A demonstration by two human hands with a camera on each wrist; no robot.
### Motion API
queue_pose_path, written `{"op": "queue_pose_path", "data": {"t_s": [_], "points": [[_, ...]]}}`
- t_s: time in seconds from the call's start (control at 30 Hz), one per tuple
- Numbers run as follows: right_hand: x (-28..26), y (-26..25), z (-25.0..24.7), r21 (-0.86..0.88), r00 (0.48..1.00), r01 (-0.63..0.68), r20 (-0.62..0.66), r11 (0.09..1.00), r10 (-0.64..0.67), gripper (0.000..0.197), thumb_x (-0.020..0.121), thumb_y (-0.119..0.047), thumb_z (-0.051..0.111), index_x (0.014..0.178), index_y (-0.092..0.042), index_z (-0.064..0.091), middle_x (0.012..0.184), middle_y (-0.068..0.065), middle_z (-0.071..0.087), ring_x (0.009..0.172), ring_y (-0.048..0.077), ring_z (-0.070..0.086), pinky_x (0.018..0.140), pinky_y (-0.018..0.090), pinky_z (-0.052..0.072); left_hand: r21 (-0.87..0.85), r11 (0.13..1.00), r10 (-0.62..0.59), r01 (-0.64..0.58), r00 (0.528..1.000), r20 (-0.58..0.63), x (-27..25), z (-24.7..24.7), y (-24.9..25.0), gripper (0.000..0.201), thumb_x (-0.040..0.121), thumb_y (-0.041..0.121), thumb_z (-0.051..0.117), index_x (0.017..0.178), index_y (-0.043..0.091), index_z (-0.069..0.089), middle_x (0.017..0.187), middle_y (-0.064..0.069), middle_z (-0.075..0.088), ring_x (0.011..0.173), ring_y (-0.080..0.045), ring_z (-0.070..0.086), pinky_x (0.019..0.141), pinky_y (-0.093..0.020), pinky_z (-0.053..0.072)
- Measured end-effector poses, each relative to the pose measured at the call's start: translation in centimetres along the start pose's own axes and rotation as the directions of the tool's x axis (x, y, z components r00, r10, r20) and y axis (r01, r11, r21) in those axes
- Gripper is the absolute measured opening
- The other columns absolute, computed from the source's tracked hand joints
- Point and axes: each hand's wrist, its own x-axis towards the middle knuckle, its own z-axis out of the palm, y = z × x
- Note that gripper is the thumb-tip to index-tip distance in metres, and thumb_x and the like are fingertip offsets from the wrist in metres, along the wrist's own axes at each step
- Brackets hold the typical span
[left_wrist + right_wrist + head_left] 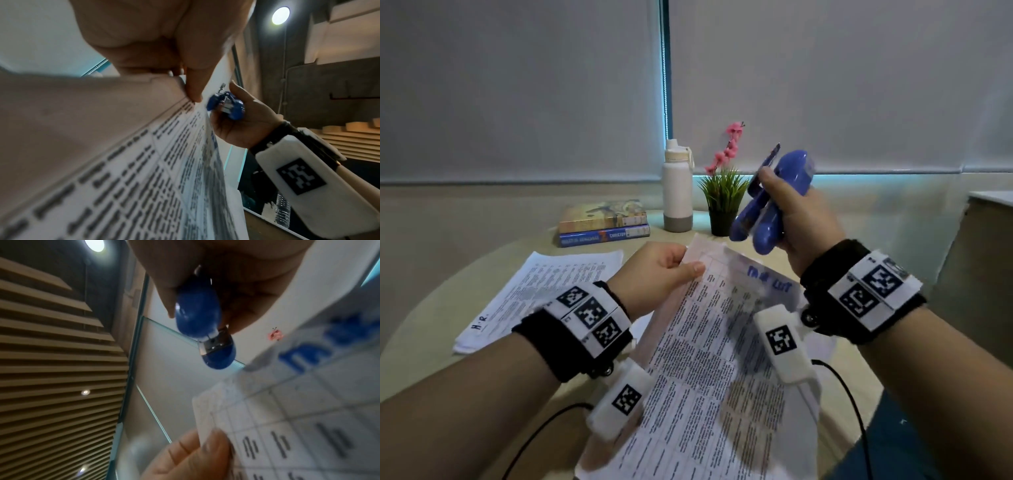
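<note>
stapler (767, 205): glossy blue plastic (metal mouth) | sheets (709, 359): matt paper

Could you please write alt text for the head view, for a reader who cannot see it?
The left hand pinches the top corner of printed sheets while the right hand holds a blue stapler near it. Behind are books, a white bottle and a potted plant.

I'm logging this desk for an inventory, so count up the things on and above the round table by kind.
Blue plastic stapler: 1
Printed paper sheaves: 2
Stacked books: 2
White bottle with cream lid: 1
Potted plant with pink flowers: 1
Total: 7
</note>
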Motion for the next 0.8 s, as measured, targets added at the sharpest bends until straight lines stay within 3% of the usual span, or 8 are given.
{"op": "queue_pose_path", "data": {"t_s": [0.17, 0.3, 0.4, 0.47, 0.5, 0.57, 0.67, 0.8], "points": [[-0.9, -0.2, 2.8, 0.016, 0.995, 0.075, -0.069, 0.997, -0.074, 0.012, 0.085, -0.032, 0.065, 0.085, -0.021, 0.059, 0.078, -0.004, 0.066, 0.064, 0.008, 0.065, 0.056, 0.025, 0.053, 0.077, 0.994, 0.08, -0.082, 0.997, 0.017, -0.4, 0.4, 1.0, 0.06, 0.076, 0.043, 0.066, 0.097, -0.013, 0.06, 0.097, -0.039, 0.061, 0.08, -0.047, 0.065, 0.08, -0.063, 0.049], [-1.5, 0.0, 3.6, -0.084, 0.992, 0.109, -0.052, 0.99, -0.114, 0.015, 0.088, -0.035, 0.06, 0.081, -0.023, 0.056, 0.073, -0.005, 0.063, 0.063, 0.004, 0.062, 0.067, 0.026, 0.054, 0.115, 0.989, 0.092, -0.094, 0.995, 0.025, -0.4, 0.6, 1.0, 0.066, 0.071, 0.048, 0.064, 0.093, -0.014, 0.059, 0.094, -0.041, 0.059, 0.072, -0.046, 0.061, 0.078, -0.061, 0.048], [-1.5, -0.1, 3.4, -0.09, 0.991, 0.111, -0.067, 0.99, -0.117, 0.016, 0.087, -0.037, 0.06, 0.083, -0.022, 0.057, 0.078, -0.003, 0.064, 0.075, 0.012, 0.064, 0.079, 0.033, 0.054, 0.122, 0.989, 0.08, -0.08, 0.997, 0.004, -0.3, 0.5, 0.6, 0.057, 0.071, 0.046, 0.065, 0.089, -0.009, 0.063, 0.093, -0.041, 0.06, 0.069, -0.036, 0.059, 0.077, -0.062, 0.048], [-1.5, -0.1, 3.3, -0.112, 0.991, 0.118, -0.05, 0.987, -0.124, 0.016, 0.088, -0.037, 0.06, 0.08, -0.023, 0.058, 0.079, -0.001, 0.066, 0.078, 0.016, 0.065, 0.082, 0.038, 0.054, 0.114, 0.991, 0.075, -0.074, 0.997, -0.003, -0.3, 0.4, 0.5, 0.047, 0.076, 0.04, 0.066, 0.088, -0.006, 0.065, 0.091, -0.038, 0.063, 0.073, -0.046, 0.062, 0.077, -0.061, 0.049], [-1.6, 0.0, 3.4, -0.133, 0.991, 0.126, -0.035, 0.983, -0.132, 0.017, 0.088, -0.036, 0.06, 0.079, -0.022, 0.058, 0.081, 0.002, 0.066, 0.08, 0.019, 0.066, 0.083, 0.041, 0.054, 0.116, 0.99, 0.076, -0.075, 0.997, -0.003, -0.3, 0.4, 0.5, 0.041, 0.081, 0.036, 0.066, 0.086, -0.005, 0.065, 0.086, -0.035, 0.066, 0.073, -0.048, 0.062, 0.074, -0.057, 0.051], [-1.9, 0.3, 3.8, -0.152, 0.989, 0.143, -0.019, 0.978, -0.148, 0.017, 0.087, -0.035, 0.061, 0.078, -0.021, 0.059, 0.081, 0.005, 0.066, 0.077, 0.022, 0.064, 0.082, 0.045, 0.053, 0.123, 0.989, 0.085, -0.084, 0.996, -0.005, 0.0, 0.5, 0.3, 0.029, 0.088, 0.026, 0.066, 0.074, 0.0, 0.063, 0.066, -0.018, 0.061, 0.056, -0.03, 0.054, 0.061, -0.038, 0.046], [-2.1, 0.9, 4.7, -0.17, 0.979, 0.185, -0.055, 0.968, -0.196, 0.015, 0.085, -0.037, 0.063, 0.079, -0.025, 0.057, 0.08, 0.0, 0.064, 0.075, 0.016, 0.061, 0.079, 0.041, 0.053, 0.098, 0.992, 0.074, -0.074, 0.997, 0.0, 0.1, 1.0, 0.6, 0.025, 0.089, 0.018, 0.064, 0.065, 0.015, 0.059, 0.056, 0.001, 0.051, 0.046, -0.008, 0.043, 0.049, -0.022, 0.035], [-2.0, 1.2, 5.4, -0.189, 0.955, 0.251, -0.112, 0.949, -0.275, 0.014, 0.084, -0.038, 0.064, 0.083, -0.028, 0.055, 0.076, -0.01, 0.06, 0.071, 0.005, 0.058, 0.069, 0.025, 0.048, 0.038, 0.998, 0.058, -0.059, 0.998, 0.004, -0.2, 1.2, 0.8, 0.016, 0.089, 0.015, 0.064, 0.073, 0.016, 0.063, 0.072, -0.01, 0.065, 0.064, -0.018, 0.058, 0.06, -0.026, 0.044]]}}
